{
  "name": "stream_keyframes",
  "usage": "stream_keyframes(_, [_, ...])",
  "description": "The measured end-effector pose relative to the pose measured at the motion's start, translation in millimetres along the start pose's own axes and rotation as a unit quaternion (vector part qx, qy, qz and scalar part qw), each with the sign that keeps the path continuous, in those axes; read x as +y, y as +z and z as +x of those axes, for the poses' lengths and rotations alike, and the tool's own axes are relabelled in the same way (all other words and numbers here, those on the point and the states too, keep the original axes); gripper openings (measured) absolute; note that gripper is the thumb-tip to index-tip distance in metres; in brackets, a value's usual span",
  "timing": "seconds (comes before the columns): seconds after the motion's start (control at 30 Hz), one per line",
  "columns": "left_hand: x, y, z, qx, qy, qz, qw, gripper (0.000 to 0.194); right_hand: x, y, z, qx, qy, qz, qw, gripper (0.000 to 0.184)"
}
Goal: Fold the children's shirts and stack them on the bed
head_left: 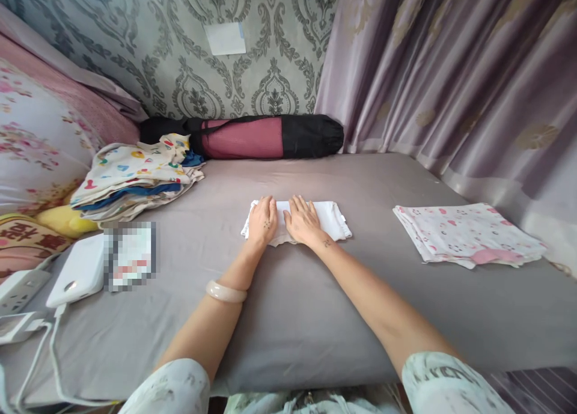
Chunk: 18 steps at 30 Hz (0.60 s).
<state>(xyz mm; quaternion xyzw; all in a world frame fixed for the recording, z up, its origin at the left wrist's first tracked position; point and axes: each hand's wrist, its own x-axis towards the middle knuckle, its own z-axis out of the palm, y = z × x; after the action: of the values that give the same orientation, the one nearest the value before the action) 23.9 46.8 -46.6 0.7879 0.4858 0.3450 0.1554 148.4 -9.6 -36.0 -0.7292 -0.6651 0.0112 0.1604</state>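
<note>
A small folded white cloth lies in the middle of the grey bed sheet. My left hand rests flat on its left part, fingers stretched out and together. My right hand lies flat beside it on the cloth's middle, fingers spread a little. Both palms press down on the cloth; neither hand grips anything. A pale bangle sits on my left forearm.
A folded pink-patterned cloth lies at the right. A pile of colourful clothes sits at the back left, a rolled mat in a black bag along the wall. White chargers and cables lie at the left edge, pillows behind them.
</note>
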Motion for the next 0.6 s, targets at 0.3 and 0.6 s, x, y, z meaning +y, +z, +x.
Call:
stream_keyframes(0.3, [-2.6, -4.5, 2.0, 0.015, -0.068, -0.096, 0.993, 0.040, -0.8, 16.5, -3.1, 0.010, -0.001, -0.013, 1.000, 0.055])
stream_keyframes(0.6, [-7.9, -11.2, 7.1, 0.104, -0.136, -0.246, 0.954, 0.042, -31.8, 11.6, 11.9, -0.010, -0.017, 0.013, 1.000, 0.053])
